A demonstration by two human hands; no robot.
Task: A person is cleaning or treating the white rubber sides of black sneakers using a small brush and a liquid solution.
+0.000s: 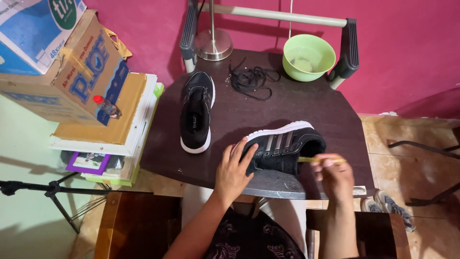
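A black sneaker with a white sole and grey stripes lies on its side at the near edge of a dark table. My left hand presses on its toe end and holds it steady. My right hand is closed around a thin yellow brush-like stick, whose tip touches the shoe's heel opening. A second black sneaker stands upright on the table's left part, toe toward me. Loose black laces lie at the back of the table.
A green bowl with water sits at the table's far right corner, a metal lamp base at far left. Cardboard boxes and stacked books stand left of the table. A tripod leg is lower left, a pink wall behind.
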